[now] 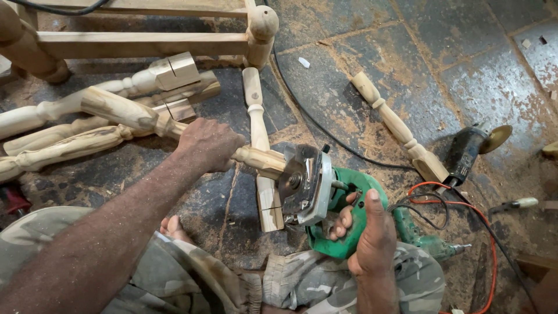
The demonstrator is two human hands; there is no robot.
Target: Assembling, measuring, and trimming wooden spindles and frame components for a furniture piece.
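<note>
Two bare hands work on a sawdust-strewn stone floor (465,75): the left hand (208,144) grips a turned wooden spindle (125,113), its squared end against the blade. The right hand (372,232) clasps the green circular saw (325,203); trimming appears underway, calling for steady feed.

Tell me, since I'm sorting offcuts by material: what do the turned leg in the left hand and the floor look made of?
Turned leg: pale bare wood, apparently unfinished; grain streaks show, no sheen. Floor: dark stone slabs, probably slate; matte, with visible joints and a dusting of sawdust.
</note>
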